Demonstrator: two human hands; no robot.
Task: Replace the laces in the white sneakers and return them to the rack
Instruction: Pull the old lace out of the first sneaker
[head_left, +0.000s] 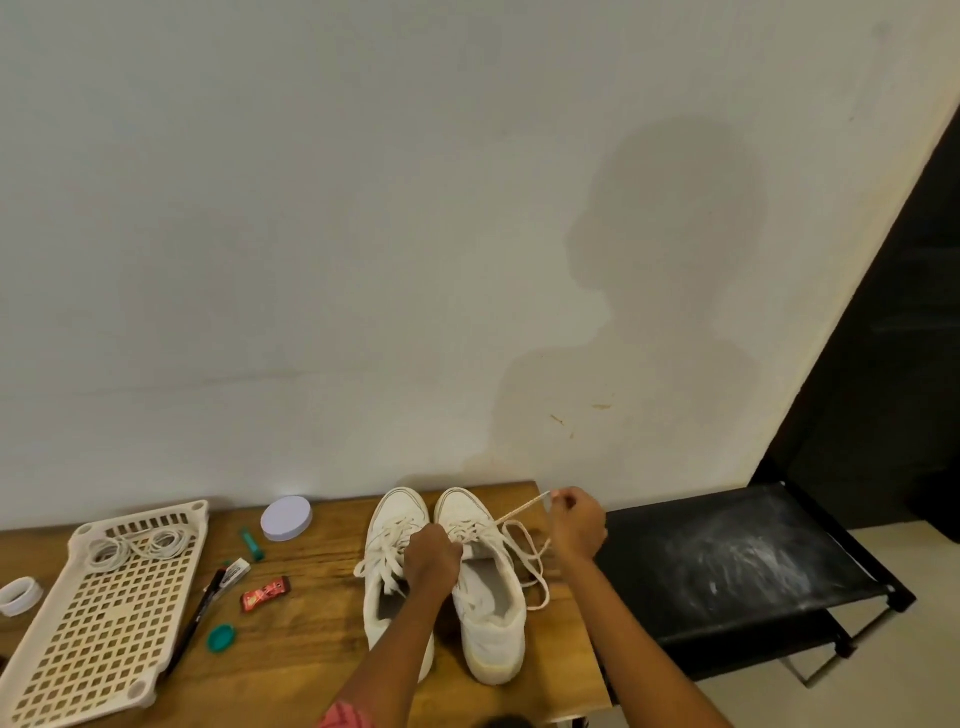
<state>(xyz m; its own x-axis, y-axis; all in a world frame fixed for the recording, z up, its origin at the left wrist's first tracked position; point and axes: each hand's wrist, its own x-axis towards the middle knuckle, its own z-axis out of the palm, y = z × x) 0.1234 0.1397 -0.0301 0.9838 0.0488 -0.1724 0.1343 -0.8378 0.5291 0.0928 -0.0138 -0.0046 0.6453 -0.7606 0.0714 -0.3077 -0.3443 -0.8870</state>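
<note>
The lace (522, 512) is pinched taut by the right hand (576, 525) while the right sneaker (488, 613) is gripped at its eyelets by the left hand (431, 556); a hard tug could drag the shoe off the table (311, 649)

Left hand (431, 553) curled downward, right hand (576, 522) pinching, raised

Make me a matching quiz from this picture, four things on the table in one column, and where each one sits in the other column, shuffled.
Things:
1. coiled laces
2. round white lid
3. teal cap
4. right hand

Places or states:
A. near the wall, left of the sneakers
B. pinching a lace end pulled taut
C. inside the perforated tray
D. on the wood beside the black pen

Pairs: 1-C, 2-A, 3-D, 4-B
</note>
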